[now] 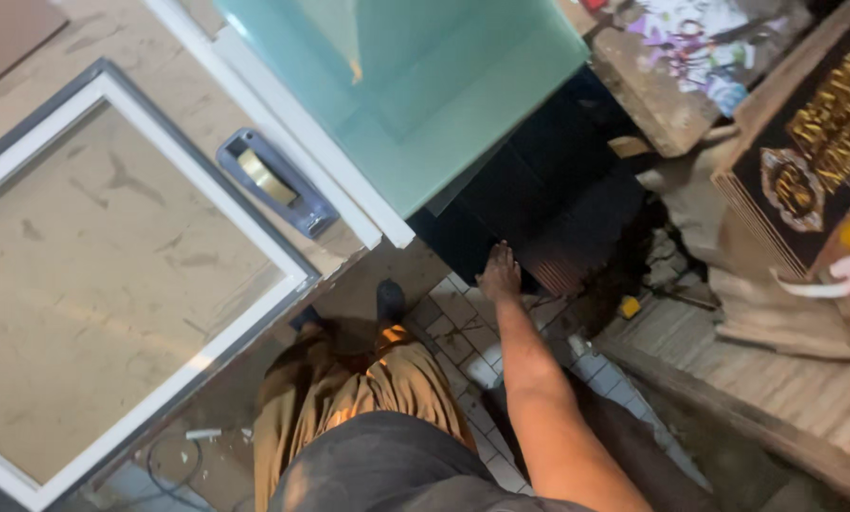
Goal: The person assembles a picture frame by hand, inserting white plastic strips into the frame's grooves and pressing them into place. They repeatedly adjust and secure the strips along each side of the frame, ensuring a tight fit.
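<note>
My right hand (500, 274) reaches down to a stack of dark sheets (539, 204) leaning under the workbench, fingers curled over the near edge of one sheet. A frosted green glass pane (415, 81) in a white frame lies on the bench above it. My left hand is out of view. My legs in tan trousers (359, 398) stand on the tiled floor.
A white-framed clear pane (112, 275) lies on the bench at left. A grey tape dispenser (275, 182) sits between the frames. A dark board with gold ornament (813, 142) leans at right above wooden planks (776, 389). Clutter and a small yellow thing (631, 306) lie on the floor.
</note>
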